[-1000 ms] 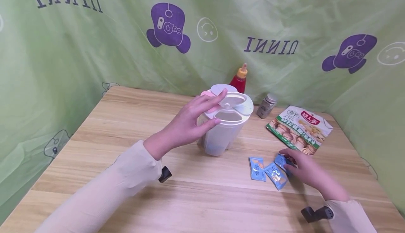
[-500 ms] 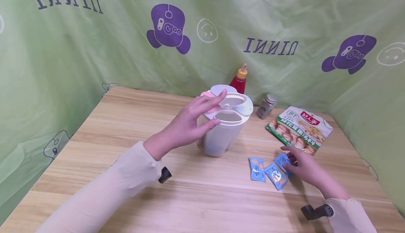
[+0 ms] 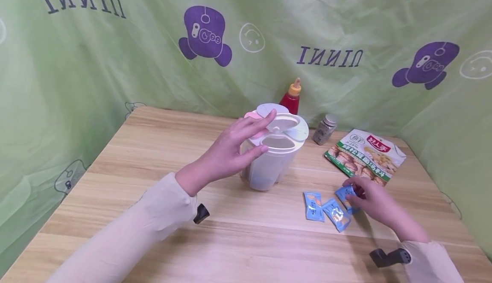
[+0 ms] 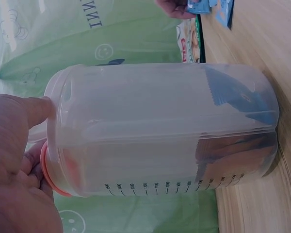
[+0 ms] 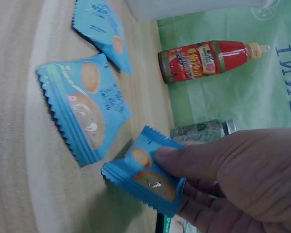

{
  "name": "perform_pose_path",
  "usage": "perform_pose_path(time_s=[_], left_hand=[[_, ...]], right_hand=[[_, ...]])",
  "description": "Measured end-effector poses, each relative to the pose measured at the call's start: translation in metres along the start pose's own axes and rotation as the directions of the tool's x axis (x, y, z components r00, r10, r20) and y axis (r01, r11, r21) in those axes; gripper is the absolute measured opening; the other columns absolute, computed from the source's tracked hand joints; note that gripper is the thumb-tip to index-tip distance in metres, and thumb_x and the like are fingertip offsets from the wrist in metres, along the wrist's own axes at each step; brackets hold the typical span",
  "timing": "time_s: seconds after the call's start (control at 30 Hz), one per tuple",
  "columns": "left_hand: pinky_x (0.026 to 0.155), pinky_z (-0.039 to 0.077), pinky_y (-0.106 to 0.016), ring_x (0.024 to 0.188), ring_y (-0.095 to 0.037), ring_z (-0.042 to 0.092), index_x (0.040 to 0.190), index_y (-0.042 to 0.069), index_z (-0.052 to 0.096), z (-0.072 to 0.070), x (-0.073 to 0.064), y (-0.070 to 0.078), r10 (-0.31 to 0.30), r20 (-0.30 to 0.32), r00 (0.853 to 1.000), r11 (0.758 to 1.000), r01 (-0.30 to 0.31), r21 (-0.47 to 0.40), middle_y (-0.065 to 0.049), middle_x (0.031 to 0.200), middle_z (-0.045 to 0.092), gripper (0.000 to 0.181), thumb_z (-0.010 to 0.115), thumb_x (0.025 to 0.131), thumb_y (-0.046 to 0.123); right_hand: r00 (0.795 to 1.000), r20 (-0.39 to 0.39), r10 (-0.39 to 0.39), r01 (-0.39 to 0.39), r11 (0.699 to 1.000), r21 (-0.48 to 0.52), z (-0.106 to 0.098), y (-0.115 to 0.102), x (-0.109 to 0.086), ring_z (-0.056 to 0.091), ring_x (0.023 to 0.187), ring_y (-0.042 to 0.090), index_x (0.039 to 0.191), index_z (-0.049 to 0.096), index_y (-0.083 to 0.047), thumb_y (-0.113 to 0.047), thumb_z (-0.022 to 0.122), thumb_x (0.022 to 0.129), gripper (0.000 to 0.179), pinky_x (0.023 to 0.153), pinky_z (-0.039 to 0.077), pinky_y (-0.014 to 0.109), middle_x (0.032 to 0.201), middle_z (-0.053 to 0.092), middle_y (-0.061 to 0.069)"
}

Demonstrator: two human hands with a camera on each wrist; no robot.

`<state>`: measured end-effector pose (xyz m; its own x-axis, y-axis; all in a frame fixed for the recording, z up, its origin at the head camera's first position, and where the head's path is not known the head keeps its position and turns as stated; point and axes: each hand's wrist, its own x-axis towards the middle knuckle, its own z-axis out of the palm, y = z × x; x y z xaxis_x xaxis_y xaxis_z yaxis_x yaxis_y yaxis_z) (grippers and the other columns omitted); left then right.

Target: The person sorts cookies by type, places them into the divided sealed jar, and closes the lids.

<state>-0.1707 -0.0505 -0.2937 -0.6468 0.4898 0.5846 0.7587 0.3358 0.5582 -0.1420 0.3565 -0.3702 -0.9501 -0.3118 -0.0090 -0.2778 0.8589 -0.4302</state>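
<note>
A translucent storage canister (image 3: 269, 172) with a sectioned lid stands mid-table, one flap (image 3: 283, 123) raised over an opening. My left hand (image 3: 226, 150) rests on its top, fingers extended across the lid and thumb at the rim. Inside, in the left wrist view, lie a blue packet (image 4: 242, 97) and a brownish packet (image 4: 237, 154) in separate compartments. To the right, my right hand (image 3: 378, 202) pinches a blue biscuit packet (image 5: 148, 170) between thumb and fingers. Beside it lie two matching biscuit packets, one nearer (image 5: 87, 107) and one farther (image 5: 104, 31) in the right wrist view.
Behind the canister is a red squeeze bottle (image 3: 290, 103) with a yellow cap. A small spice jar (image 3: 324, 130) and a flat printed food pouch (image 3: 367, 153) occupy the table's back right. Green printed cloth (image 3: 153, 61) hangs behind the wooden table (image 3: 246, 253).
The right hand and its biscuit packet have shifted very slightly, and the thumb now lies over the packet. The left hand stays on the canister lid.
</note>
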Motion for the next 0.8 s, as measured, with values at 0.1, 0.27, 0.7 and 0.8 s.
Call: perform_pose_path(time_s=[0.1,0.27,0.7,0.8], left_hand=[[0.119,0.046,-0.046,0.128,-0.022,0.060,0.160,0.011,0.042,0.001,0.000,0.000,0.002,-0.004,1.000,1.000,-0.002,-0.001,-0.008,0.137,0.067,0.069,0.073,0.098,0.016],[0.118,0.047,-0.045,0.128,-0.022,0.059,0.160,0.012,0.042,0.001,-0.001,0.000,-0.001,-0.004,1.000,1.000,0.001,-0.003,-0.008,0.136,0.067,0.069,0.073,0.098,0.015],[0.116,0.048,-0.044,0.125,-0.022,0.061,0.159,0.009,0.043,-0.004,0.001,-0.004,0.012,0.015,1.000,1.000,-0.012,-0.003,-0.009,0.131,0.069,0.071,0.075,0.097,0.015],[0.114,0.049,-0.044,0.123,-0.022,0.061,0.159,0.008,0.043,-0.003,0.002,-0.004,0.022,0.016,1.000,1.000,-0.022,-0.010,-0.009,0.128,0.070,0.071,0.075,0.096,0.015]], right_hand=[[0.995,-0.087,-0.056,0.056,0.998,-0.002,-0.002,0.001,0.000,0.056,0.081,-0.004,0.110,0.071,-0.001,0.001,0.078,0.088,0.023,0.067,0.052,0.020,0.095,0.070,0.005],[0.955,-0.244,-0.167,0.178,0.984,0.024,-0.009,-0.002,0.004,0.055,0.083,-0.013,0.106,0.069,0.001,0.011,0.076,0.086,0.023,0.068,0.054,0.013,0.094,0.071,0.009],[0.863,-0.482,-0.153,0.303,0.920,0.250,-0.034,-0.065,0.027,0.059,0.087,-0.002,0.112,0.064,0.006,0.012,0.070,0.092,0.021,0.074,0.054,0.005,0.099,0.063,-0.013],[0.838,-0.524,-0.148,0.396,0.828,0.398,-0.039,-0.081,0.031,0.062,0.085,0.003,0.112,0.061,0.012,0.018,0.065,0.092,0.021,0.070,0.056,0.010,0.102,0.067,-0.008]])
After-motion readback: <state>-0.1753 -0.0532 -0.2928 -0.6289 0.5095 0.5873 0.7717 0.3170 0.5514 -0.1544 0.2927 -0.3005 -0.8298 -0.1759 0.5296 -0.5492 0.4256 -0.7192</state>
